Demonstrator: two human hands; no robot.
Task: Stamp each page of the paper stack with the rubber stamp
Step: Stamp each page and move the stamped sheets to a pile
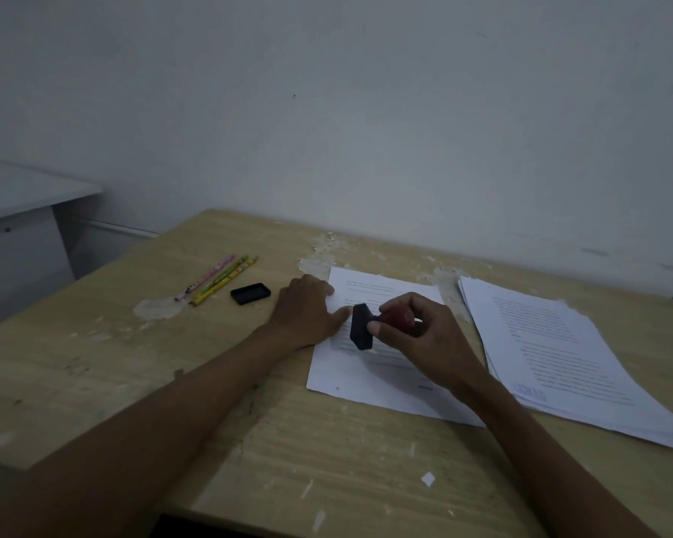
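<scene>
1. Rubber stamp (pixel 370 324) sits centre frame, over the single sheet (pixel 370 366); tipped on its side, black base pointing frame-left, red knob handle toward the right hand (pixel 420 335); cannot tell whether the base touches the paper.
2. Right hand grips the red handle, fingers and thumb curled round it; forearm runs down to the lower right of the frame.
3. Left hand (pixel 307 308) lies flat on the sheet's left edge, fingers straight, pressing the paper down; thumb tip just beside the stamp's black base; forearm comes in from the lower left.
4. Single sheet is printed text, lying flat on the wooden table (pixel 171 363), slightly skewed.
5. Paper stack (pixel 572 359) lies right of centre, just beside the single sheet, pages fanned a little; top page has printed lines and a blue mark near its lower left corner.
6. Black ink pad (pixel 250 293) sits left of the left hand, near it but apart.
7. Three pencils (pixel 216 279) lie together further left and up, angled diagonally.
8. Table surface is worn, with pale chipped patches near the far edge; plain wall (pixel 327 110) fills the upper frame.
</scene>
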